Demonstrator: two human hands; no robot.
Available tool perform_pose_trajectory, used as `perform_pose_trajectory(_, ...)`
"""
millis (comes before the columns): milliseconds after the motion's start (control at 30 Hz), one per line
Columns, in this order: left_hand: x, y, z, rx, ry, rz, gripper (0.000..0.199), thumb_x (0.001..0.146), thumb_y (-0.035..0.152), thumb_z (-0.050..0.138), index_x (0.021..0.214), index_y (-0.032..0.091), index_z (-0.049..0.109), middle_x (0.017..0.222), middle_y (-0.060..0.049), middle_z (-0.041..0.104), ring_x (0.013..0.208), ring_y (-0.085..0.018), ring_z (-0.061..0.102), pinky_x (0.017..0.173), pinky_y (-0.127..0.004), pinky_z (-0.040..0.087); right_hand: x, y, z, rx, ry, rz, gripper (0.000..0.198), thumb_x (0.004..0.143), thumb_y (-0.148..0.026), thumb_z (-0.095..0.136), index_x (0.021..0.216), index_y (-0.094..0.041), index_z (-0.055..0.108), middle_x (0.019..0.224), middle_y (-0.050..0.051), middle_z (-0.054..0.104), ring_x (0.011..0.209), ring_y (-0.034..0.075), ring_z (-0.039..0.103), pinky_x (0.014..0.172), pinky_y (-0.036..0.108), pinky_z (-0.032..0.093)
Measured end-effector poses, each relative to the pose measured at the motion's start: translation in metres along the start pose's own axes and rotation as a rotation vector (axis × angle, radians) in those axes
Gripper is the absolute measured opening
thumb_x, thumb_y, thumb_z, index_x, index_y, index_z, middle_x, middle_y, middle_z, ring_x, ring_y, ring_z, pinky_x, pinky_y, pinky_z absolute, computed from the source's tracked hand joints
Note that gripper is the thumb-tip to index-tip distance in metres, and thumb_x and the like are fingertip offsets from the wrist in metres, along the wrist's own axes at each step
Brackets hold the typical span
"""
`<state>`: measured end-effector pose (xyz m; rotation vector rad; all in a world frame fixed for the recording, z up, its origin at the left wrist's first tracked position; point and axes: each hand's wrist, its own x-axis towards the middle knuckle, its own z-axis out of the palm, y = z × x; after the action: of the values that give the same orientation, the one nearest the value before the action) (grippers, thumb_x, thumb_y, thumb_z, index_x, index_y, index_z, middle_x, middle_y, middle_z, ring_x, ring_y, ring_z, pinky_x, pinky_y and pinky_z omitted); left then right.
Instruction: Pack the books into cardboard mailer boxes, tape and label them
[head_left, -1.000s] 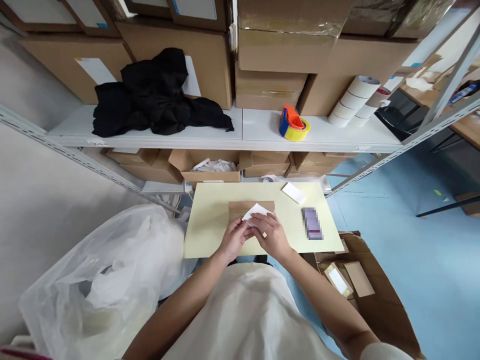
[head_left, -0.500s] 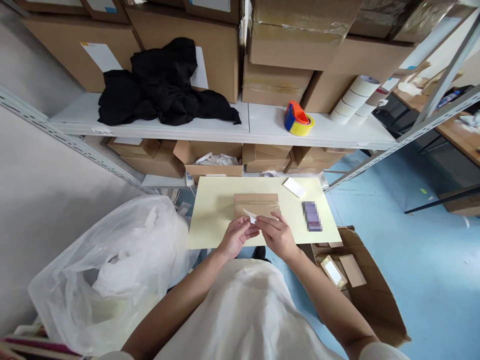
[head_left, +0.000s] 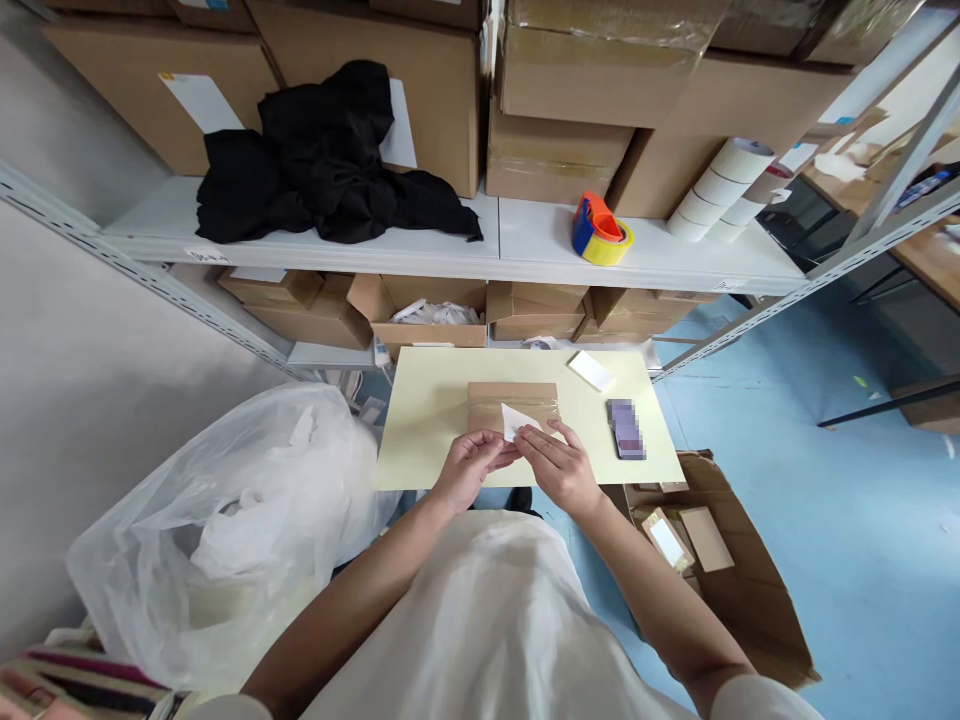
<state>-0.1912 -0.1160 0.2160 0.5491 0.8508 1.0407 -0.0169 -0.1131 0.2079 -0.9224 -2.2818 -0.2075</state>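
Note:
A small white label (head_left: 514,421) is pinched between my two hands above the near side of a taped cardboard box (head_left: 487,398). My left hand (head_left: 472,468) has its thumb and fingers closed at the label's lower left edge. From the right, my right hand (head_left: 559,468) presses its fingertips on the label's lower right part. Both hands cover the near part of the box, which lies on a pale yellow tabletop (head_left: 420,430). To the right on this surface are a white rectangular stack (head_left: 590,371) and a purple, pixelated phone-like object (head_left: 625,430).
A metal shelf (head_left: 517,235) with cartons, black cloth (head_left: 330,160), a tape dispenser (head_left: 601,232) and tape rolls (head_left: 720,190) stands behind the table. A clear plastic bag (head_left: 225,530) bulges at left. An open carton (head_left: 757,590) sits on the floor at right.
The label has turned and shows more of its white face, pointing up and away over the box. My hands have shifted slightly around it. The camera view has moved a little.

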Motion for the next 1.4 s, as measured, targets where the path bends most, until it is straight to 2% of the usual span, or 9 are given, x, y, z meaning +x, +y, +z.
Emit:
perform_pose_trajectory(333,0.014,-0.008,0.007,0.072,0.008,0.021,0.03,0.067,0.039,0.076,0.073,0.014,0.062,0.08,-0.007,0.072,0.086,-0.025,0.069,0.091,-0.044,0.048,-0.001,0.017,-0.005,0.125,-0.098,0.03,0.035,0.091,-0.01,0.045,0.12,-0.023,0.059,0.116,0.007,0.067,0.112,0.018,0.06,0.105,0.042,0.038)
perform_pose_trajectory(567,0.025,-0.012,0.014,0.201,0.059,0.084,0.033,0.069,0.047,0.072,0.077,0.016,0.06,0.08,-0.005,0.071,0.079,-0.019,0.068,0.079,-0.034,0.05,-0.002,0.033,-0.001,0.163,-0.052,0.037,0.036,0.09,-0.007,0.042,0.115,-0.024,0.062,0.11,0.007,0.069,0.105,0.017,0.064,0.101,0.04,0.042)
perform_pose_trajectory(700,0.033,-0.016,0.018,0.289,0.075,0.169,0.034,0.072,0.049,0.067,0.079,0.017,0.061,0.075,-0.003,0.067,0.071,-0.015,0.063,0.072,-0.029,0.048,0.0,0.043,0.001,0.26,-0.042,0.062,0.032,0.09,-0.007,0.044,0.111,-0.022,0.063,0.11,0.007,0.07,0.104,0.016,0.064,0.095,0.037,0.047)
perform_pose_trajectory(833,0.037,-0.016,0.022,0.402,0.054,0.286,0.029,0.078,0.048,0.062,0.076,0.018,0.06,0.073,-0.002,0.063,0.072,-0.016,0.061,0.072,-0.028,0.047,0.01,0.046,-0.002,0.464,-0.071,0.251,0.017,0.087,-0.023,0.057,0.101,-0.023,0.066,0.101,0.007,0.072,0.096,0.018,0.067,0.086,0.036,0.052)
perform_pose_trajectory(1000,0.036,-0.009,0.031,0.681,0.013,0.365,0.022,0.083,0.04,0.056,0.078,0.02,0.064,0.073,-0.002,0.061,0.069,-0.015,0.055,0.067,-0.025,0.041,0.019,0.048,-0.006,0.755,-0.14,0.584,0.016,0.082,-0.034,0.063,0.09,-0.022,0.069,0.088,0.005,0.073,0.082,0.019,0.069,0.076,0.032,0.056)
perform_pose_trajectory(1167,0.042,-0.003,0.036,0.784,-0.008,0.398,0.015,0.081,0.034,0.057,0.076,0.021,0.064,0.071,-0.002,0.06,0.069,-0.016,0.052,0.068,-0.025,0.039,0.015,0.061,0.001,0.881,-0.197,0.677,0.021,0.086,-0.036,0.055,0.084,-0.022,0.07,0.085,0.005,0.073,0.079,0.019,0.069,0.074,0.032,0.056)
perform_pose_trajectory(1267,0.052,0.002,0.026,0.864,0.0,0.409,0.014,0.081,0.031,0.055,0.074,0.021,0.062,0.07,-0.002,0.059,0.069,-0.016,0.052,0.066,-0.024,0.039,0.012,0.071,0.01,0.898,-0.181,0.757,0.024,0.087,-0.038,0.052,0.08,-0.019,0.065,0.077,0.004,0.071,0.071,0.017,0.067,0.066,0.029,0.055)
perform_pose_trajectory(1400,0.068,0.016,-0.001,1.054,0.08,0.387,0.012,0.081,0.026,0.049,0.076,0.02,0.058,0.07,-0.001,0.057,0.066,-0.014,0.052,0.062,-0.023,0.039,0.009,0.086,0.022,0.966,-0.079,0.937,0.028,0.085,-0.045,0.052,0.076,-0.019,0.058,0.069,0.003,0.066,0.067,0.016,0.063,0.061,0.027,0.052)
